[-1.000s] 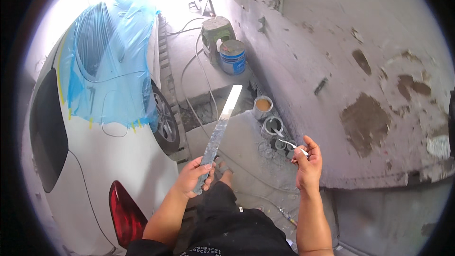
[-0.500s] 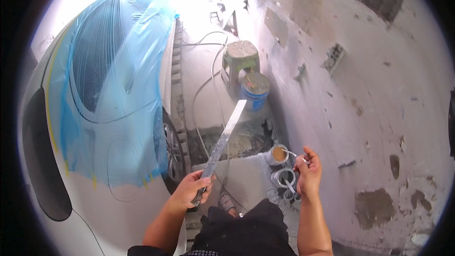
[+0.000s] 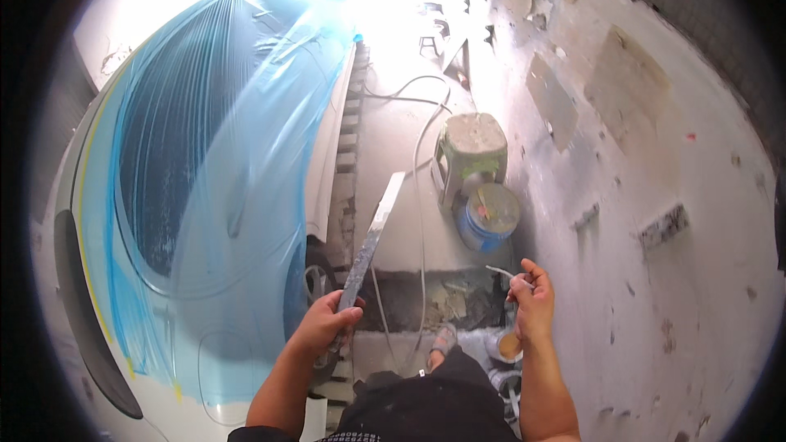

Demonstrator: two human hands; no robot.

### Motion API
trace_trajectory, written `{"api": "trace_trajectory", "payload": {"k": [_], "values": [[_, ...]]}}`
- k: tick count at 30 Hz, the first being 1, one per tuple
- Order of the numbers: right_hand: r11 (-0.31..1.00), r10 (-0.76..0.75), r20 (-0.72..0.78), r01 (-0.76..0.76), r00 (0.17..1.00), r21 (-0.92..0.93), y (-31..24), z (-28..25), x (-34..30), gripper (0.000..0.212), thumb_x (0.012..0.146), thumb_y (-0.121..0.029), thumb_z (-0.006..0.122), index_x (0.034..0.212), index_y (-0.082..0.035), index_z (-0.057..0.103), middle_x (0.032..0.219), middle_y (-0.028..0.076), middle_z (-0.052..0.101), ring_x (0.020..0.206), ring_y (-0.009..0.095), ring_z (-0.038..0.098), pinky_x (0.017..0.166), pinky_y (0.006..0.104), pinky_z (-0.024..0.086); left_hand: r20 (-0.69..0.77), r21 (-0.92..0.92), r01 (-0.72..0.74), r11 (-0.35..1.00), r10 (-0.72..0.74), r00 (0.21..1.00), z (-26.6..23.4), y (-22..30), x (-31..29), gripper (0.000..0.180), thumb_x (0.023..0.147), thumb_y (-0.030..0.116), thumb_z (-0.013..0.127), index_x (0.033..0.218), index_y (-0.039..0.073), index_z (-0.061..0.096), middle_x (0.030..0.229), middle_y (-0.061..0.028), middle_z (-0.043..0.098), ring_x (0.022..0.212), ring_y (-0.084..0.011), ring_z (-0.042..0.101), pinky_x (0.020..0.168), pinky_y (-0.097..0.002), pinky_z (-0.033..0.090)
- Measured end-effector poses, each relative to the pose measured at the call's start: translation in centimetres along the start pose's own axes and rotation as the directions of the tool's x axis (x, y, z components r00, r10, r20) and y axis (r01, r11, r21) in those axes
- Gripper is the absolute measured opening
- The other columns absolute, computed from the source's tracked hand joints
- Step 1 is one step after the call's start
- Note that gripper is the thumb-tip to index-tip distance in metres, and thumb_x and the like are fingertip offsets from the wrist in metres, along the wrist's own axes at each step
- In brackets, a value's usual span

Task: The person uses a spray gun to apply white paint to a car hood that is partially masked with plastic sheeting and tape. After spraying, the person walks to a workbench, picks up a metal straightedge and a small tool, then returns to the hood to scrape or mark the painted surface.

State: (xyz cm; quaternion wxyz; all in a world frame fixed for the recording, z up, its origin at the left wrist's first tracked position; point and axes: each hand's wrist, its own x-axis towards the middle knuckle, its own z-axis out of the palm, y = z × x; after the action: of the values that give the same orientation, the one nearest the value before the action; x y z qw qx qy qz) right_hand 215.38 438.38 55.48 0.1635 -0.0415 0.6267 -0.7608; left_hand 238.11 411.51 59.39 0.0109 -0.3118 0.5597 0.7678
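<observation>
Head view: left hand (image 3: pixel 323 326) closed around the lower end of a long flat metal strip (image 3: pixel 372 233), fingers wrapped and thumb pressed on its face; strip runs up and slightly rightward away from the grip, far end pale and bright, near end darker and smeared; right hand (image 3: pixel 532 304) pinching a thin small tool (image 3: pixel 501 272) between thumb and fingertips, tip sticking out up-left of that grip; the two hands are well apart, strip and tool not touching; left of the strip grip, a white car (image 3: pixel 90 295) covered in blue plastic film (image 3: pixel 213 164), wheel (image 3: pixel 315 286) just beside the left hand; beyond the strip's far end, a stained green stool (image 3: pixel 471 151), and a blue bucket (image 3: pixel 489 217) touching its base; white hoses (image 3: pixel 422 164) run across the concrete floor (image 3: pixel 385 123) between strip and stool; below the right-hand grip, a small open tin (image 3: pixel 508 346) with tan contents, partly hidden by the wrist; patched plaster wall (image 3: pixel 655 196) right of that hand; dark clothing at the lower edge between the forearms.
</observation>
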Motion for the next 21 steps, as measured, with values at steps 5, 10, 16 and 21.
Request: {"api": "trace_trajectory", "payload": {"k": [5, 10, 16, 21], "values": [[0.999, 0.032, 0.059, -0.030, 0.998, -0.028, -0.8, 3.6, 10.4, 0.042, 0.083, -0.003, 0.060, 0.123, 0.001, 0.047, 0.090, 0.003, 0.053, 0.068, 0.010, 0.052, 0.059, 0.0231, 0.045, -0.189, 0.459, -0.027, 0.888, 0.127, 0.974, -2.5, 6.5, 8.2, 0.031, 0.080, 0.025, 0.070, 0.096, 0.001, 0.059, 0.074, -0.0013, 0.057, 0.066, -0.0092, 0.052, 0.060, -0.0263, 0.043], [0.999, 0.033, 0.121, -0.029, 0.992, -0.028, 0.8, 8.9, 19.5, 0.041, 0.084, -0.004, 0.060, 0.123, 0.001, 0.048, 0.091, 0.004, 0.054, 0.071, 0.009, 0.052, 0.060, 0.0220, 0.045, -0.267, 0.527, 0.007, 0.850, 0.158, 0.950, -8.0, 11.1, 16.9, 0.032, 0.079, 0.025, 0.070, 0.094, -0.001, 0.059, 0.073, -0.0045, 0.057, 0.066, -0.0126, 0.053, 0.061, -0.0298, 0.044], [0.999, 0.020, 0.129, -0.016, 0.991, -0.032, 4.8, 17.5, 32.9, 0.041, 0.084, -0.004, 0.061, 0.122, 0.002, 0.048, 0.090, 0.004, 0.054, 0.069, 0.009, 0.052, 0.061, 0.0229, 0.046, -0.253, 0.594, 0.011, 0.804, 0.175, 0.951, -16.1, 16.2, 31.6, 0.028, 0.081, 0.022, 0.069, 0.093, 0.001, 0.057, 0.069, 0.0003, 0.054, 0.061, -0.0086, 0.049, 0.055, -0.0270, 0.042], [0.993, 0.061, 0.049, -0.055, 0.997, -0.103, 5.6, 25.5, 44.6, 0.041, 0.084, -0.004, 0.060, 0.123, 0.002, 0.048, 0.089, 0.004, 0.054, 0.069, 0.009, 0.052, 0.061, 0.0226, 0.046, -0.264, 0.537, 0.073, 0.840, 0.085, 0.961, -20.8, 22.7, 43.9, 0.031, 0.079, 0.025, 0.070, 0.091, -0.001, 0.056, 0.064, -0.0047, 0.053, 0.056, -0.0125, 0.050, 0.052, -0.0310, 0.042]]}}
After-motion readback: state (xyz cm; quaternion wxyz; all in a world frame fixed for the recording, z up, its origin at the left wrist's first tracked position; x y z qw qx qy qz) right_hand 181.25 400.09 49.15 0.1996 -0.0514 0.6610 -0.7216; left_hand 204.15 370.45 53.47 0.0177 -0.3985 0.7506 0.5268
